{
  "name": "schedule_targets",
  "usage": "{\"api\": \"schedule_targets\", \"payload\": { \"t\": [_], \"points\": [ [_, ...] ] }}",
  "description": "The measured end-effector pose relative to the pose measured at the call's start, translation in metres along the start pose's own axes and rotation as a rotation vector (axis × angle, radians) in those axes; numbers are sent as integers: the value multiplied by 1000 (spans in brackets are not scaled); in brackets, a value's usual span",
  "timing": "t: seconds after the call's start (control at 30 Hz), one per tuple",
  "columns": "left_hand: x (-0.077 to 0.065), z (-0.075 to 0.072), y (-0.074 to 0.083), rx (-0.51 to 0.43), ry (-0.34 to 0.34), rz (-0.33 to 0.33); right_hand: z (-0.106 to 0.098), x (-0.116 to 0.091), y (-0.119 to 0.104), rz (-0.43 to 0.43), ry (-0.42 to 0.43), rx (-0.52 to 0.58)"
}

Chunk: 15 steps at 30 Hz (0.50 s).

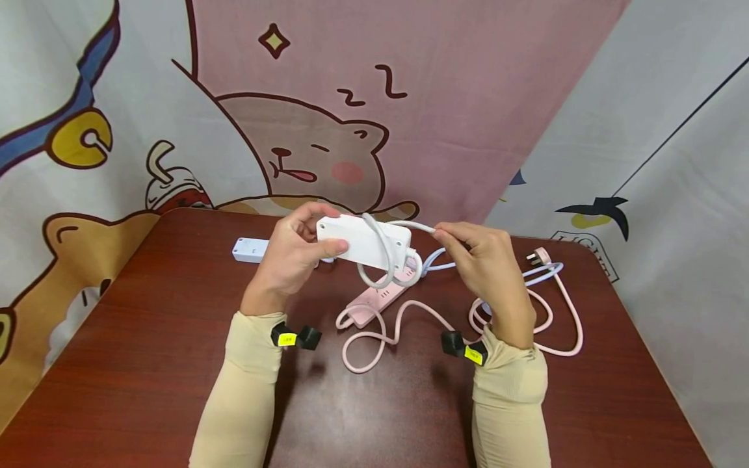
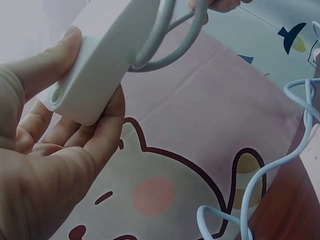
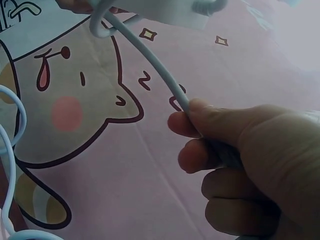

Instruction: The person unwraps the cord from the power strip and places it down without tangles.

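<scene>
A white power strip (image 1: 351,244) is raised above the table, its flat back with screw holes towards the head camera. My left hand (image 1: 287,257) grips it by one end, thumb on one face and fingers behind, as the left wrist view also shows the strip (image 2: 102,70). The strip's white cord (image 1: 383,244) loops round its other end. My right hand (image 1: 486,266) pinches that cord between thumb and forefinger, to the right of the strip. In the right wrist view the cord (image 3: 150,55) runs fairly straight from the loop to the fingertips. Its far end is hidden.
On the brown table (image 1: 146,364) below lies a pink power strip (image 1: 365,309) with a loosely curled pink cord (image 1: 570,318) and a plug (image 1: 539,257) at the right. A pale blue strip (image 1: 248,250) lies behind my left hand. A printed curtain (image 1: 445,97) hangs behind.
</scene>
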<state>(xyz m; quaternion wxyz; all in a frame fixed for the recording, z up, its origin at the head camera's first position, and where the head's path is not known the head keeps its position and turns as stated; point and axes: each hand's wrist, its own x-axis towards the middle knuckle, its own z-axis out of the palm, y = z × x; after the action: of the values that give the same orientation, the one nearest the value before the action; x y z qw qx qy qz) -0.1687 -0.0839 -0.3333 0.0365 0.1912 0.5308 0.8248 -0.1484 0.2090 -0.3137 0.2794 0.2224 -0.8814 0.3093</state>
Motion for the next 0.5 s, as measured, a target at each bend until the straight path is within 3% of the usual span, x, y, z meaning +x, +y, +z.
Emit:
{"api": "schedule_targets", "payload": {
  "t": [0.5],
  "points": [
    [1,4,-1,-50,86,11,9,2,-9,-34,-188,48]
  ]
}}
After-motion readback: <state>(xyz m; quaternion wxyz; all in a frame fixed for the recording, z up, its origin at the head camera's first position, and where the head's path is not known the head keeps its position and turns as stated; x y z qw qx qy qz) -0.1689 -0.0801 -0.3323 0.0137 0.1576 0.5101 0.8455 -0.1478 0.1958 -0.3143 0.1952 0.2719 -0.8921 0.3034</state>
